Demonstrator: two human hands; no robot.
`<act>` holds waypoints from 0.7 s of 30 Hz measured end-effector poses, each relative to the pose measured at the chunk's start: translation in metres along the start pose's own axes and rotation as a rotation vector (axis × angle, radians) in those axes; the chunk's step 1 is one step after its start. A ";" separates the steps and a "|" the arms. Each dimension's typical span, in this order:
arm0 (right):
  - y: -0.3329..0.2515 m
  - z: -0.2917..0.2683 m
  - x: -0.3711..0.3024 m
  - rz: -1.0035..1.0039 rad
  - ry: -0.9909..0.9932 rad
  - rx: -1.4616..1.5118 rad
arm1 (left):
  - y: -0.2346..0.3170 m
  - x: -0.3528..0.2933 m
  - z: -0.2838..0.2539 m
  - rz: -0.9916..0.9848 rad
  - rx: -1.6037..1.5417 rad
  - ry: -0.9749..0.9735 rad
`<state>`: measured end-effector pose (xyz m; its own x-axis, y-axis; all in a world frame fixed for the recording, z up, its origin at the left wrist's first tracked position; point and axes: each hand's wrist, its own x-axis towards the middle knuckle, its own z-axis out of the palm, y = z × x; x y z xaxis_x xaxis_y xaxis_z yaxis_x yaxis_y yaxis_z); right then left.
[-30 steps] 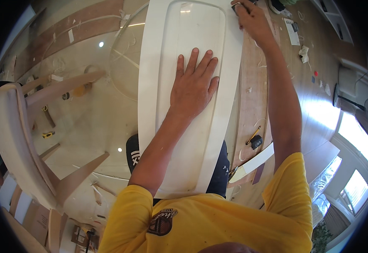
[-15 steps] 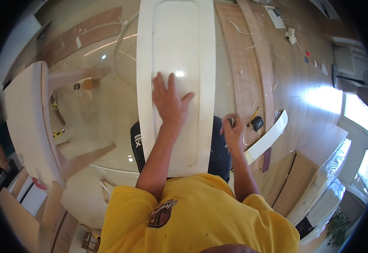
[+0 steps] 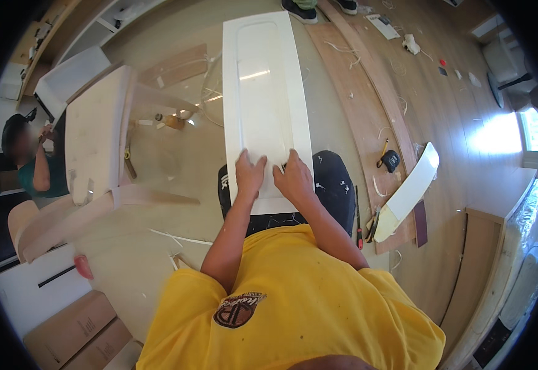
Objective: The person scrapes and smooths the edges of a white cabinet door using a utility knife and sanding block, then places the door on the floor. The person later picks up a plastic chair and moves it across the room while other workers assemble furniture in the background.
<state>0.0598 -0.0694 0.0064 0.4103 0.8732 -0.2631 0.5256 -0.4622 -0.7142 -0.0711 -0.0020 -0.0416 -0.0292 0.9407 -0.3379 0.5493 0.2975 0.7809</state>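
Observation:
A long white panel [image 3: 266, 80] with a shallow recessed middle lies lengthwise across my legs, its near end close to my body. Toward that end, my left hand [image 3: 250, 174] rests on the left part of the panel, fingers and thumb apart. My right hand [image 3: 296, 179] is on the panel's right part, its fingers curled and thumb turned inward. A small dark bit shows by that thumb and index finger, too hidden to name. The two hands are a short gap apart.
Right of my knee lie a screwdriver [image 3: 359, 231], a curved white piece [image 3: 407, 192], a tape measure [image 3: 391, 161] and long wooden boards [image 3: 349, 98]. An upturned chair [image 3: 93, 132] stands left, near a bottle [image 3: 171, 121]. Another person [image 3: 41, 166] is beyond it; shoes [image 3: 300, 11] show at the top.
My right hand has come from beside the panel onto its near part. My left hand has drawn back toward the near end. The view has shifted, showing the other person and shoes.

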 end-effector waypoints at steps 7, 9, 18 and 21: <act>0.003 -0.005 0.011 0.267 -0.134 0.337 | -0.017 -0.027 -0.013 -0.144 -0.357 -0.123; -0.012 -0.009 0.019 0.208 -0.353 0.483 | -0.007 -0.017 -0.028 -0.285 -0.520 -0.188; 0.075 -0.170 -0.012 -0.012 -0.004 0.602 | -0.055 0.000 -0.116 0.014 -0.431 0.082; 0.141 -0.189 -0.027 0.143 0.123 -0.237 | -0.073 -0.003 -0.093 -0.039 -0.448 -0.037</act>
<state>0.2640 -0.1874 0.0358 0.5720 0.7783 -0.2591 0.6095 -0.6146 -0.5007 -0.1884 -0.0116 -0.0486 -0.0081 0.9233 -0.3839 0.1320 0.3816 0.9149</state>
